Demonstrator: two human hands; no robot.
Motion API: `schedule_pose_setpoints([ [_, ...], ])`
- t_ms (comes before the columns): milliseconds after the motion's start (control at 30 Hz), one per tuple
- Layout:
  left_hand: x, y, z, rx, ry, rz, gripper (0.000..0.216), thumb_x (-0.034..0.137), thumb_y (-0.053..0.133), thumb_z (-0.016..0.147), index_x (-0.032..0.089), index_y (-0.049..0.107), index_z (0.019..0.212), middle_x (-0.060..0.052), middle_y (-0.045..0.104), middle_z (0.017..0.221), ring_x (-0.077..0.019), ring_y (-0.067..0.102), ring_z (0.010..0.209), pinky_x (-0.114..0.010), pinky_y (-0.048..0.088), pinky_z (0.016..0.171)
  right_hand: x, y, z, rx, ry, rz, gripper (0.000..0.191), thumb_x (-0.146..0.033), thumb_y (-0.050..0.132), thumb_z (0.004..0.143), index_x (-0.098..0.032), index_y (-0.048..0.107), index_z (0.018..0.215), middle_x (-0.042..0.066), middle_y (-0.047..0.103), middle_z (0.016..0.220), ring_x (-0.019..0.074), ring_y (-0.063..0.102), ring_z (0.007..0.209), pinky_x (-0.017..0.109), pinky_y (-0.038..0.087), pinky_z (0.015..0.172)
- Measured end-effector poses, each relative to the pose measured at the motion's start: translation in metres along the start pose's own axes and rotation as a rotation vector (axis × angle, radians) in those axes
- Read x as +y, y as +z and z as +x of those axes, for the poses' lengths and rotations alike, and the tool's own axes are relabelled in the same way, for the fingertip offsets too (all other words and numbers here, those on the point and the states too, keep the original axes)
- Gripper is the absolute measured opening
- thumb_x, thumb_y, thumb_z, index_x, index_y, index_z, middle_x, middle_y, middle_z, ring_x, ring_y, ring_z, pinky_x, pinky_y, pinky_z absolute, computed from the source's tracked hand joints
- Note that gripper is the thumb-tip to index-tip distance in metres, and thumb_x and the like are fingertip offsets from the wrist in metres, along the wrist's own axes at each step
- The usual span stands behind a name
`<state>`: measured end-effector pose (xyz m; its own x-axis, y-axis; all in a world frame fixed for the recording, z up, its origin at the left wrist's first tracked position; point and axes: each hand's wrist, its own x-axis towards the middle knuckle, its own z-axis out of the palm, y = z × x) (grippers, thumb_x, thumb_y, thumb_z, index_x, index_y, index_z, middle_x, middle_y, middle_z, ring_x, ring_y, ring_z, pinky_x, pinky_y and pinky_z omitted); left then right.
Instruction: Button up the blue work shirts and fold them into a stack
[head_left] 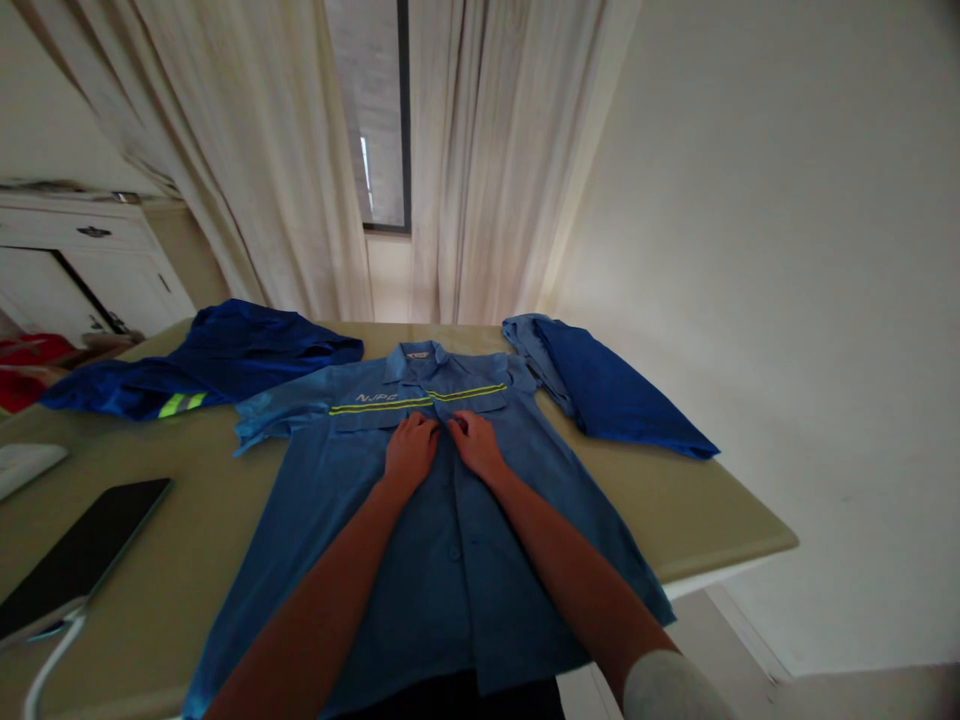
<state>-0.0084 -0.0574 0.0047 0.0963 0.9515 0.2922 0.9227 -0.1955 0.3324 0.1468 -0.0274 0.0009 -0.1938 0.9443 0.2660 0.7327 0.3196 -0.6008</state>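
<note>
A blue short-sleeved work shirt (367,560) lies spread face up on the table, its collar at the far end. Yellow stripes and the letters NJPC run across its chest. Both hands meet at the front placket, just below the stripes. My left hand (412,447) has its fingers closed on the left side of the opening. Close beside it, my right hand (478,442) pinches the other edge of the placket. The fingertips partly hide the fabric, and I cannot make out a button between them. Lower down, the two front edges lie together with a button showing.
Dark blue clothing (247,345) with a reflective band lies at the back left. Folded blue garments (607,385) rest at the back right. A black tablet-like device (82,550) with a white cable sits left on the table (720,520). Curtains (487,150) hang behind; a wall stands right.
</note>
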Motion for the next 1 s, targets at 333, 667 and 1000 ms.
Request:
schedule_pose_setpoints([
  [333,-0.008,0.001,0.001,0.039,0.058,-0.174,0.013,0.014,0.053,0.094,0.021,0.063,0.098,-0.008,0.067,0.101,-0.0238,0.062,0.102,-0.036,0.05,0.095,-0.005,-0.002,-0.002,-0.052,-0.047,-0.048,0.017,-0.029,0.065,0.096,-0.018,0.074,0.105,0.004,0.075,0.091,0.0175,0.066,0.079,0.026,0.043,0.073],
  [667,0.0,0.0,-0.002,0.043,0.121,-0.068,0.019,0.01,0.044,0.095,0.018,0.06,0.1,-0.011,0.063,0.107,-0.0251,0.059,0.103,-0.039,0.047,0.095,-0.013,-0.006,-0.005,-0.044,-0.054,-0.143,0.013,-0.025,0.065,0.094,-0.02,0.074,0.101,0.003,0.075,0.086,0.0175,0.066,0.077,0.026,0.041,0.07],
  [1000,0.004,-0.005,-0.002,-0.017,0.12,-0.049,0.022,0.008,0.04,0.096,0.019,0.058,0.103,-0.011,0.066,0.106,-0.0251,0.062,0.101,-0.036,0.047,0.091,-0.018,-0.008,-0.008,-0.069,-0.055,-0.206,0.018,-0.03,0.062,0.096,-0.021,0.074,0.106,0.007,0.076,0.096,0.0207,0.069,0.084,0.028,0.044,0.073],
])
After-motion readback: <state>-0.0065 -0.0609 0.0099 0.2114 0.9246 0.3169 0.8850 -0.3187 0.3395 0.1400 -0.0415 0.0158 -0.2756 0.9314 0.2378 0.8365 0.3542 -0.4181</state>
